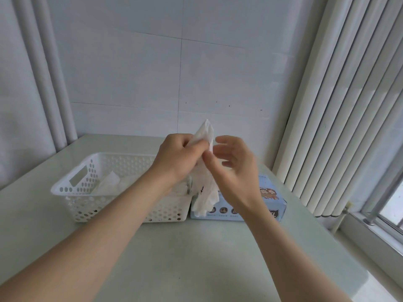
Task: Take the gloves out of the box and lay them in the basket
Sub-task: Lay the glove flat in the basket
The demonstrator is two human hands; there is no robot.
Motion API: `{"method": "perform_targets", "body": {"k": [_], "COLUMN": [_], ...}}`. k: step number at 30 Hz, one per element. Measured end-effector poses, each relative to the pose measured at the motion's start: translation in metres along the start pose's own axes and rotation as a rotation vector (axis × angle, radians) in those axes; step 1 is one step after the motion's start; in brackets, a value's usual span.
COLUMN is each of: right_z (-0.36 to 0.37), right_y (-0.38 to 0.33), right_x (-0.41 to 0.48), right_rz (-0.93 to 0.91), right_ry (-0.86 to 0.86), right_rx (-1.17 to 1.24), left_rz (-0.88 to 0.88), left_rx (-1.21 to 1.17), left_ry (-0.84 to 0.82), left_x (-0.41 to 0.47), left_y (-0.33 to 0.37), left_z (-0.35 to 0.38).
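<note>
The tabletop point(196, 247) is pale green and carries all items at its far centre. The white perforated basket point(65, 189) stands at the left and already contains several crumpled white gloves point(111, 182). The light-blue box point(272, 205) stands touching the basket's right wall; its opening is hidden behind the hands. One white glove point(207, 190) is held in the air above the junction of basket and box. Its top pokes up past the fingers and its lower part hangs limp to the box's near face. The left hand point(176, 158) grips the upper part of this glove with curled fingers. The right hand point(235, 168) is relaxed with fingers spread and holds nothing; its thumb tip lies at the glove's right edge. Handling judgement: the glove appears to be thin film, very light, fully limp and prone to creasing, clinging and drifting. Take hold by pinching a bunched section or the cuff. Support the hanging end while carrying it left, then lower it flat into the basket.
</note>
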State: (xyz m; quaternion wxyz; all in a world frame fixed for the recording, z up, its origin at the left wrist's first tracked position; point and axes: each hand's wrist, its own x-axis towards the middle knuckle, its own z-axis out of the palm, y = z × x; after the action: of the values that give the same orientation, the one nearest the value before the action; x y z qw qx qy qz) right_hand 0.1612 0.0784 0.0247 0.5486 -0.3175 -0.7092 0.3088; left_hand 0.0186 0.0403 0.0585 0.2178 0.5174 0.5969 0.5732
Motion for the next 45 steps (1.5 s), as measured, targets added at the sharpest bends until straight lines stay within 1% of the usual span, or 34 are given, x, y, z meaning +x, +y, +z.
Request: {"method": "perform_targets", "body": {"k": [2, 4, 10, 12, 15, 20, 23, 26, 29, 32, 37, 40, 43, 45], "right_z": [0.005, 0.008, 0.010, 0.010, 0.009, 0.004, 0.001, -0.001, -0.001, 0.001, 0.005, 0.001, -0.005, -0.010], "right_y": [0.000, 0.000, 0.006, 0.004, -0.001, -0.010, -0.012, -0.012, -0.015, -0.012, -0.005, -0.003, -0.004, -0.003], "right_x": [-0.003, -0.003, 0.001, 0.001, 0.001, 0.000, 0.000, 0.000, -0.001, -0.001, 0.000, 0.002, 0.005, 0.009], "right_rz": [-0.052, -0.075, 0.037, 0.077, 0.125, 0.188, 0.213, 0.214, 0.214, 0.188, 0.145, 0.138, 0.188, 0.224], "right_ry": [-0.040, -0.041, -0.014, -0.034, -0.085, -0.146, -0.151, -0.177, -0.218, -0.225, -0.237, -0.268, -0.324, -0.322], "right_rx": [-0.036, -0.044, -0.038, 0.018, 0.131, 0.258, 0.292, 0.286, 0.308, 0.280, 0.259, 0.216, 0.140, 0.124], "left_rz": [0.010, 0.011, 0.032, 0.030, 0.062, 0.143, 0.141, 0.105, 0.098, 0.116, 0.118, 0.134, 0.149, 0.123], "left_rx": [0.032, 0.047, 0.076, 0.110, 0.152, 0.058, 0.028, 0.036, 0.122, 0.197, 0.141, 0.174, 0.182, 0.159], "left_ry": [0.006, 0.008, 0.094, 0.116, 0.098, 0.039, 0.035, 0.032, 0.081, 0.112, 0.057, 0.107, 0.166, 0.175], "left_x": [0.001, 0.002, 0.006, 0.007, 0.007, 0.007, 0.008, 0.008, 0.010, 0.011, 0.015, 0.016, 0.016, 0.020], "left_y": [0.000, 0.000, -0.003, -0.005, -0.005, 0.004, 0.008, 0.010, 0.006, 0.002, 0.000, 0.003, 0.008, 0.009], "left_z": [-0.003, -0.005, -0.008, -0.009, -0.012, -0.018, -0.023, -0.026, -0.026, -0.026, -0.029, -0.032, -0.041, -0.048]}}
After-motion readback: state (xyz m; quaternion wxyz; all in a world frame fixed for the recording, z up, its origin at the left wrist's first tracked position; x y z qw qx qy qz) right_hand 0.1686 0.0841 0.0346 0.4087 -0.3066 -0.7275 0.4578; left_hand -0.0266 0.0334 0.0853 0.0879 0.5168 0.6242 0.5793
